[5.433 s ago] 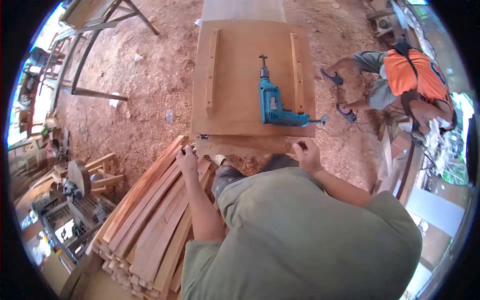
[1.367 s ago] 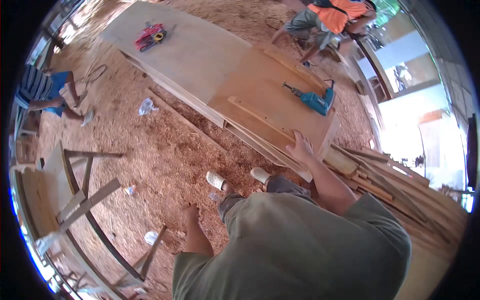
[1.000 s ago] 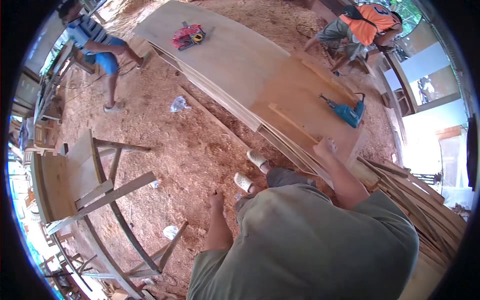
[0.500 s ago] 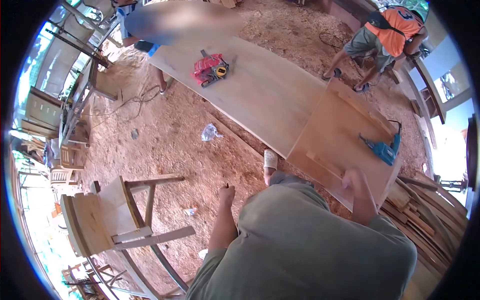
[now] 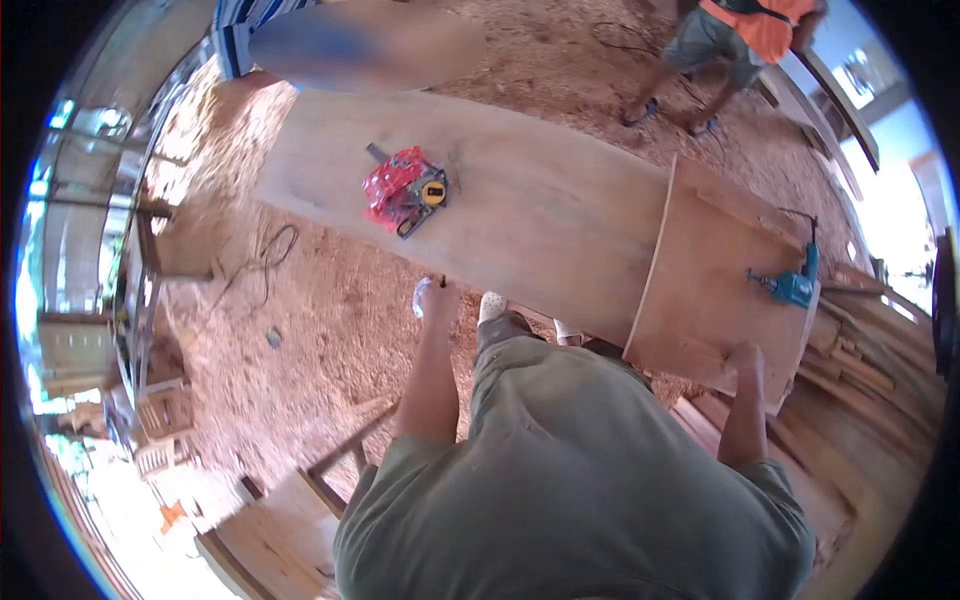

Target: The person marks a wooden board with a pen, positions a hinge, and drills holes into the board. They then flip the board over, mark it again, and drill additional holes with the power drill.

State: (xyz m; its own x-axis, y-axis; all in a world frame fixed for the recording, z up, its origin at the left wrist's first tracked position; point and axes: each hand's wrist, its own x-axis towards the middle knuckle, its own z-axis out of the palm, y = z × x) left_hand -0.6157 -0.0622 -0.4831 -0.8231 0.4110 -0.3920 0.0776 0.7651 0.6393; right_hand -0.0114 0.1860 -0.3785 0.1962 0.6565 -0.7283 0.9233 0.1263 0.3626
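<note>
My left hand is closed around a small dark pen-like object, with only its tip showing. It hangs by the near edge of a long plywood sheet. My right hand is curled at the near side of a smaller wooden panel, by the end of a wooden strip on it. Whether its fingers grip that strip is hidden. A blue-green power drill lies on the panel, beyond my right hand.
On the sheet sit a red plastic bag and a yellow-black tape measure. A person in orange stands far right; another in a striped garment is far left. Stacked planks lie right, a wooden chair lower left.
The view has turned and shifted. My left hand has moved forward to the sheet's near edge, and my right hand is farther right along the panel. The pen-like object is still held.
</note>
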